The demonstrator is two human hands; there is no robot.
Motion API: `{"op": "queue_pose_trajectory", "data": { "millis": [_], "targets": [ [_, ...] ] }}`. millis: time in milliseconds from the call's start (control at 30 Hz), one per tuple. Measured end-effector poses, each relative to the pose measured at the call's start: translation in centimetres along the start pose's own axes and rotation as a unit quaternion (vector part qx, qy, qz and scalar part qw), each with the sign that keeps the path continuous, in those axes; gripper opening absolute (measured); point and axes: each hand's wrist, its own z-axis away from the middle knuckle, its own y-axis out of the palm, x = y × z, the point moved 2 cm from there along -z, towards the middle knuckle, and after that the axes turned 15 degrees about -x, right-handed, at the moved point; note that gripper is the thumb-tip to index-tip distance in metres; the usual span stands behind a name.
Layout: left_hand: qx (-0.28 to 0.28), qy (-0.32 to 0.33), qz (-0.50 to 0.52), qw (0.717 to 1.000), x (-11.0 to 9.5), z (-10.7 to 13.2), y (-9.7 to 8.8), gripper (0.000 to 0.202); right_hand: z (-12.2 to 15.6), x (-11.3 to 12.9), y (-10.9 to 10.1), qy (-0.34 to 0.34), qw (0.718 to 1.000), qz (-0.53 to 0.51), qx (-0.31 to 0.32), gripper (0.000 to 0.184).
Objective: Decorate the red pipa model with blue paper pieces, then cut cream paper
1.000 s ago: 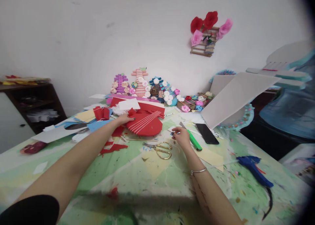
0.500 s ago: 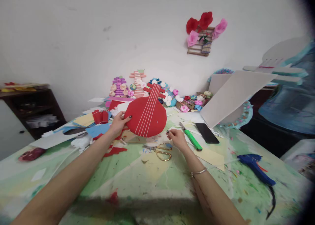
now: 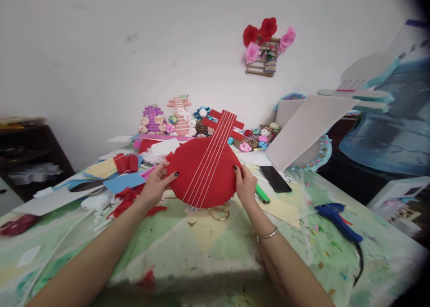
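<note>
A red paper lute [image 3: 204, 168] with a round body, white strings and red crossbars on its neck is held upright above the table. My left hand [image 3: 157, 185] grips the left edge of its body, thumb on the front. My right hand [image 3: 245, 185] grips the right edge, a bangle on that wrist. Gold-handled scissors [image 3: 218, 214] lie on the table just below the lute, partly hidden by it. A green-handled knife [image 3: 261, 193] lies right of my right hand.
Red, blue and yellow paper scraps [image 3: 126, 181] lie at left. A black phone [image 3: 275, 179], a leaning white board [image 3: 302, 130] and a blue glue gun [image 3: 336, 214] are at right. Finished paper crafts [image 3: 179, 118] line the wall. The paint-stained table [image 3: 208, 244] ends near me.
My left hand lifted the red lute off the table and brought it upright toward me. My right hand left the spot by the scissors and took the lute's right edge.
</note>
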Motion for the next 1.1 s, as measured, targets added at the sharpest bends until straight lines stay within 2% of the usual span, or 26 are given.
{"op": "queue_pose_trajectory", "data": {
  "millis": [200,367,433,500,633,700,1100],
  "targets": [
    [-0.022,-0.003,0.025,0.999,0.1,-0.3,-0.2,0.045,-1.0,-0.8,-0.8,0.021,0.999,0.004,-0.044,0.033],
    [-0.026,-0.004,0.04,0.999,0.1,-0.8,-0.8,0.045,-2.3,-2.7,-1.4,0.103,0.989,-0.038,-0.099,0.032],
    [-0.025,-0.007,0.044,0.999,0.2,-0.9,-1.0,0.044,-2.6,-3.1,-1.4,0.138,0.982,-0.08,-0.098,0.027],
    [-0.024,-0.014,0.044,0.999,0.2,-0.9,-1.0,0.043,-2.6,-3.0,-1.1,0.166,0.974,-0.135,-0.072,0.029],
    [-0.012,-0.035,0.036,0.999,0.5,-0.7,-0.6,0.042,-2.0,-1.8,-0.2,0.2,0.952,-0.231,0.025,0.04],
    [-0.004,-0.044,0.031,0.999,0.7,-0.5,-0.4,0.041,-1.6,-1.4,0.0,0.211,0.941,-0.259,0.057,0.039],
    [0.018,-0.046,0.02,0.999,1.0,-0.5,-0.7,0.039,-1.2,-1.5,0.3,0.234,0.912,-0.316,0.119,0.038]
  ]
}}
